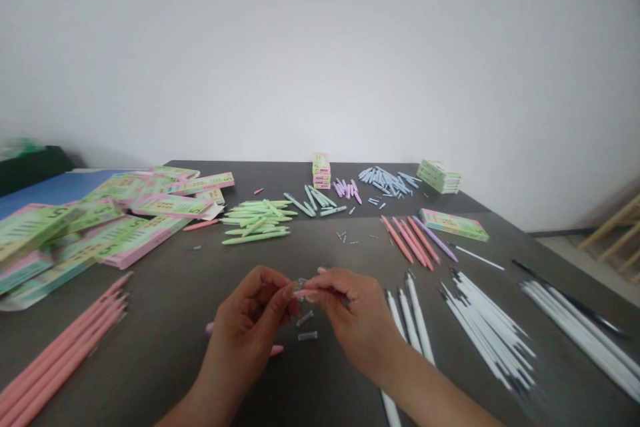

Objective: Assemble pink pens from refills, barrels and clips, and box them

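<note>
My left hand (257,310) and my right hand (350,310) meet low in the middle of the view, both closed in a pinch. Between their fingertips is a small pink pen part (301,293), mostly covered by the fingers. Just below it, short clear plastic pieces (307,335) lie on the dark table. A pink pen piece (277,350) shows under my left wrist, the rest of it hidden. White pen refills or rods (415,320) lie beside my right forearm, partly covered by it.
Long pink pens (65,350) and piled cartons (125,213) lie left. Green pen barrels (260,217), purple parts (347,190) and blue parts (387,180) lie further back. Pink, orange and purple pens (415,240), a carton (454,224) and white refills (487,327) lie right.
</note>
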`<state>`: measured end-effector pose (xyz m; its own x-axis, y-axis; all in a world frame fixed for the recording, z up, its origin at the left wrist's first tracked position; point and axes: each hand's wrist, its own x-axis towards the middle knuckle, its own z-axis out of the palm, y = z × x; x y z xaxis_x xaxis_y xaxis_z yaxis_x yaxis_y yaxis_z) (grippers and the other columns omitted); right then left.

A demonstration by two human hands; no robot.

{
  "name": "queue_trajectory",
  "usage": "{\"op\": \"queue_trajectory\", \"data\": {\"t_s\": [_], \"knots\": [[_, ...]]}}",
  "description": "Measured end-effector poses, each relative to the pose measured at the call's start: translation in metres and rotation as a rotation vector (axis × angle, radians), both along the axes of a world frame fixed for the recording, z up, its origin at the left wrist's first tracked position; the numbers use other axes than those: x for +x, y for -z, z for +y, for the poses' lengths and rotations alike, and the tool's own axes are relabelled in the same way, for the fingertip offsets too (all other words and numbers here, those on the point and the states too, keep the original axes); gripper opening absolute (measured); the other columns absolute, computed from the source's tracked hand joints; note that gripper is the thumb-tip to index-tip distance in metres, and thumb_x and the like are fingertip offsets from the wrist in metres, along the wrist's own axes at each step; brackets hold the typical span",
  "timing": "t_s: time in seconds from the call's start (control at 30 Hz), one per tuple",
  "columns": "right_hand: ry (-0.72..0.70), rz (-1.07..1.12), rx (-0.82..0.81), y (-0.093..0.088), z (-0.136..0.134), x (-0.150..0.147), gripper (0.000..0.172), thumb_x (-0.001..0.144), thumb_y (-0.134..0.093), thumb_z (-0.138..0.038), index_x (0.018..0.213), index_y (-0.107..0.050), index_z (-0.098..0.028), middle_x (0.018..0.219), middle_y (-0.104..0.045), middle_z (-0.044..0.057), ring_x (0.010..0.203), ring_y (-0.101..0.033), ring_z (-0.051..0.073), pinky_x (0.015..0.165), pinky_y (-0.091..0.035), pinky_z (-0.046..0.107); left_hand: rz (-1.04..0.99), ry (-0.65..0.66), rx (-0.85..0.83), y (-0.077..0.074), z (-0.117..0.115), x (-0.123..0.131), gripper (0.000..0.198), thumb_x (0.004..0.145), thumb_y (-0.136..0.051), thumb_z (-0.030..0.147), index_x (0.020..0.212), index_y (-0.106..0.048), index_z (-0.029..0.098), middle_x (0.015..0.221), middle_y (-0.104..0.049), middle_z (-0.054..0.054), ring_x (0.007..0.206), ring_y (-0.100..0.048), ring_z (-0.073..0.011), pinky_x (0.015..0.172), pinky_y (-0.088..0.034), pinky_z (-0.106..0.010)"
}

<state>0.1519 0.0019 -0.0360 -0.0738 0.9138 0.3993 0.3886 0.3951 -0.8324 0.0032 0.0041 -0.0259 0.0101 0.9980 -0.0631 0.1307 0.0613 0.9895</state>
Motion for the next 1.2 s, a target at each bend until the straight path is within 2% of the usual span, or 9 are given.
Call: {"op": "queue_trajectory", "data": {"t_s": [0.23, 0.53, 0.73, 0.9, 1.03, 1.1, 1.2], "knots": [[-0.01, 0.049, -0.12, 0.002, 0.001, -0.001, 0.014, 0.082, -0.06, -0.022, 0.075, -0.072, -0.021, 0.068, -0.07, 0.0, 0.065, -0.061, 0.013, 0.075, -0.047, 0.025, 0.122, -0.055, 0.087, 0.006, -0.002, 0.001, 0.019, 0.069, -0.063, 0.044, 0.068, -0.059, 0.025, 0.059, -0.06, 0.001, 0.054, -0.057, -0.0186, 0.032, -0.045, -0.022], [-0.012, 0.044, -0.144, 0.0, 0.002, -0.001, 0.019, 0.083, -0.059, -0.024, 0.069, -0.072, -0.02, 0.058, -0.063, -0.003, 0.058, -0.055, 0.012, 0.082, -0.044, 0.029, 0.137, -0.071, 0.116, 0.006, -0.005, 0.002, 0.016, 0.07, -0.063, 0.042, 0.068, -0.059, 0.026, 0.06, -0.061, 0.0, 0.058, -0.059, -0.0205, 0.033, -0.048, -0.022], [-0.057, 0.003, -0.165, 0.003, 0.005, -0.001, 0.026, 0.085, -0.054, -0.026, 0.065, -0.07, -0.02, 0.056, -0.061, -0.004, 0.055, -0.053, 0.011, 0.084, -0.043, 0.03, 0.143, -0.07, 0.141, 0.01, -0.005, 0.002, 0.014, 0.071, -0.062, 0.039, 0.068, -0.06, 0.026, 0.06, -0.061, 0.001, 0.056, -0.057, -0.0188, 0.035, -0.046, -0.022], [-0.055, -0.069, -0.239, 0.0, 0.01, 0.014, 0.02, 0.083, -0.054, -0.024, 0.071, -0.071, -0.019, 0.063, -0.065, -0.001, 0.06, -0.058, 0.013, 0.068, -0.044, 0.025, 0.234, 0.053, 0.192, 0.014, 0.006, -0.003, 0.009, 0.075, -0.06, 0.033, 0.07, -0.06, 0.026, 0.064, -0.064, 0.002, 0.06, -0.059, -0.0175, 0.049, -0.048, -0.022], [0.032, -0.227, -0.263, -0.005, 0.018, 0.037, 0.016, 0.08, -0.056, -0.02, 0.072, -0.069, -0.018, 0.063, -0.066, 0.001, 0.061, -0.06, 0.015, 0.055, -0.039, 0.023, 0.38, 0.195, 0.191, 0.024, 0.018, -0.008, 0.007, 0.074, -0.061, 0.031, 0.071, -0.064, 0.026, 0.061, -0.062, 0.002, 0.055, -0.054, -0.017, 0.049, -0.043, -0.023], [0.105, -0.393, -0.24, -0.006, 0.022, 0.046, 0.018, 0.081, -0.055, -0.019, 0.07, -0.069, -0.018, 0.062, -0.066, 0.002, 0.061, -0.06, 0.016, 0.054, -0.036, 0.023, 0.44, 0.238, 0.221, 0.032, 0.022, -0.01, 0.007, 0.074, -0.06, 0.027, 0.069, -0.065, 0.025, 0.061, -0.062, 0.001, 0.057, -0.055, -0.0182, 0.051, -0.042, -0.024], [0.202, -0.595, -0.171, -0.006, 0.024, 0.051, 0.018, 0.081, -0.053, -0.015, 0.072, -0.069, -0.019, 0.072, -0.07, 0.006, 0.068, -0.061, 0.019, 0.057, -0.034, 0.026, 0.553, 0.327, 0.304, 0.044, 0.024, -0.012, 0.011, 0.075, -0.056, 0.02, 0.068, -0.063, 0.024, 0.067, -0.064, -0.001, 0.064, -0.058, -0.0199, 0.059, -0.041, -0.026]]}}
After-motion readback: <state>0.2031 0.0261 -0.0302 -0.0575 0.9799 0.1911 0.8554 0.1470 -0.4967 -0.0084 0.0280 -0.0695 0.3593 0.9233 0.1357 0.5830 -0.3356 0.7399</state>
